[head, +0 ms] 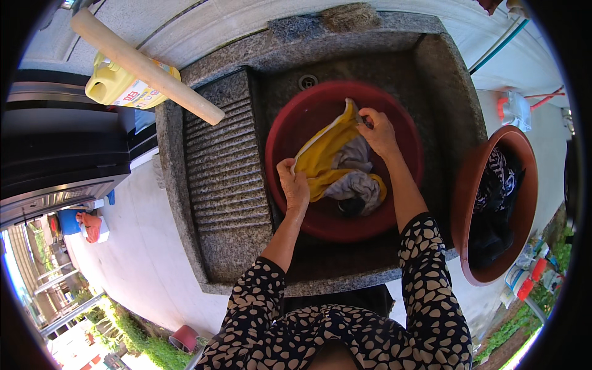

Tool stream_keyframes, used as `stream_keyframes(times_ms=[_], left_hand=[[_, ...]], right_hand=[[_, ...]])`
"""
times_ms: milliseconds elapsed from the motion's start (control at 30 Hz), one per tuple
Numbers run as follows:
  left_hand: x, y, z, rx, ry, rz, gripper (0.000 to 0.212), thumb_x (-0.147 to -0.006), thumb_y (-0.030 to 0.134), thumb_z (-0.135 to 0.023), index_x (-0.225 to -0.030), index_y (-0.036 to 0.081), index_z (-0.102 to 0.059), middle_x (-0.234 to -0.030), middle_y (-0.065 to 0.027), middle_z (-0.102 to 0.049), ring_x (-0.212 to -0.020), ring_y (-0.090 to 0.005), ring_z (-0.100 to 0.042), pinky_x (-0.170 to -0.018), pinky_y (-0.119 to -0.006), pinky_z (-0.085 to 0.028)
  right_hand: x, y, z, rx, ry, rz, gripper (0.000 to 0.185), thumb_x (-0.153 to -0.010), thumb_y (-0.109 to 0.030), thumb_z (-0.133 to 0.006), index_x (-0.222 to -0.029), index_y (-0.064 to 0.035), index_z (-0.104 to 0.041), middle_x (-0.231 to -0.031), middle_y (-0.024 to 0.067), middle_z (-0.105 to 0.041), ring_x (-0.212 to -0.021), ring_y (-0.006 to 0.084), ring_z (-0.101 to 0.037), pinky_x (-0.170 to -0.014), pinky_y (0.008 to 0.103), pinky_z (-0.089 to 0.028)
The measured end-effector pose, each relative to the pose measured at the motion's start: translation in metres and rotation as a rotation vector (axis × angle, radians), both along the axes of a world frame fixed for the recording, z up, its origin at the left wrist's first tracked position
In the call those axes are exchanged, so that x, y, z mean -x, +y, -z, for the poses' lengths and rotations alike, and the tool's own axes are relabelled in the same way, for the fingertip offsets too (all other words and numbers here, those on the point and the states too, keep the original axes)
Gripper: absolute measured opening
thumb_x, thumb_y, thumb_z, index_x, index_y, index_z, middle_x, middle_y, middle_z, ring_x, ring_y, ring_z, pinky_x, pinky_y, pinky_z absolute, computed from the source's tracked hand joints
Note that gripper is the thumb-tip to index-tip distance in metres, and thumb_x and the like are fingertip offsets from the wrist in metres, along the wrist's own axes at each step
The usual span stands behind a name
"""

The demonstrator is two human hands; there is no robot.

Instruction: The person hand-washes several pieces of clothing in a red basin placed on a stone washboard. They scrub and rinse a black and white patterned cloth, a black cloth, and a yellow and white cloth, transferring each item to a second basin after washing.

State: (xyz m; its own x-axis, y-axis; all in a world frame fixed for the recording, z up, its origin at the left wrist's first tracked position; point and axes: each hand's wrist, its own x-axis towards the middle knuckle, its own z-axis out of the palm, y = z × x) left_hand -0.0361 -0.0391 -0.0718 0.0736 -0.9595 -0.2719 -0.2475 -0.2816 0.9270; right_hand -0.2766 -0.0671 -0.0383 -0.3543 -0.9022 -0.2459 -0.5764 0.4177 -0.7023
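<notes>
A yellow and grey garment (323, 159) with a white edge is stretched over a dark red plastic basin (319, 226), its lower part bunched inside. My left hand (294, 187) grips the white edge at its left end, thumb and fingers closed on the cloth. At the upper right, my right hand (378, 134) pinches the garment near its other corner. A small dark piece (351, 206) lies by the bunched grey cloth; whether it is part of the garment I cannot tell. The basin stands in a stone sink (439, 101).
Left of the basin is a ribbed stone washboard (226, 171). A wooden rod (148, 67) lies across a yellow detergent jug (125, 88) at the upper left. A brown tub (529, 203) of dark clothes stands on the right. Scouring pads (351, 17) sit on the sink's far rim.
</notes>
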Motion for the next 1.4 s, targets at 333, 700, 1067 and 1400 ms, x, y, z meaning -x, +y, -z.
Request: stream_keyframes(times_ms=[333,700,1067,1400], left_hand=[[0.019,-0.018,0.042,-0.366,0.243,-0.007,0.036,-0.085,0.026,-0.057,-0.113,0.003,-0.053,-0.111,-0.0135,-0.058,-0.106,-0.0298,-0.054,-0.091,-0.039,-0.042],[0.044,-0.012,-0.044,-0.493,1.123,-0.194,0.041,-0.094,0.044,-0.046,-0.119,0.012,-0.050,-0.106,-0.0066,-0.060,-0.094,-0.0223,-0.059,-0.079,-0.031,-0.051],[-0.016,0.018,0.044,-0.404,1.207,-0.041,0.033,-0.097,0.039,-0.039,-0.111,0.012,-0.053,-0.102,-0.0037,-0.059,-0.094,-0.0177,-0.058,-0.082,-0.034,-0.049],[-0.010,0.000,-0.043,-0.689,0.647,-0.146,0.044,-0.089,0.048,-0.053,-0.073,0.007,-0.055,-0.087,-0.0136,-0.061,-0.099,-0.0268,-0.058,-0.091,-0.038,-0.044]], right_hand=[[-0.040,0.021,0.075,0.131,-0.214,0.134,0.032,-0.078,-0.013,-0.061,-0.109,-0.0055,-0.056,-0.110,0.0176,-0.052,-0.099,0.0332,-0.054,-0.083,0.0408,-0.046],[-0.162,0.065,-0.069,0.619,0.212,-0.159,0.020,-0.068,-0.020,-0.071,-0.067,-0.0088,-0.055,-0.076,0.0095,-0.052,-0.067,0.0265,-0.056,-0.054,0.0382,-0.047],[-0.174,0.054,-0.062,0.493,0.187,-0.001,0.021,-0.078,-0.022,-0.064,-0.064,-0.0081,-0.056,-0.061,0.0119,-0.057,-0.052,0.0320,-0.058,-0.052,0.0423,-0.049],[-0.029,-0.009,-0.039,0.511,-0.208,0.109,0.035,-0.079,-0.022,-0.067,-0.110,-0.0108,-0.054,-0.103,0.0140,-0.055,-0.094,0.0291,-0.055,-0.071,0.0392,-0.049]])
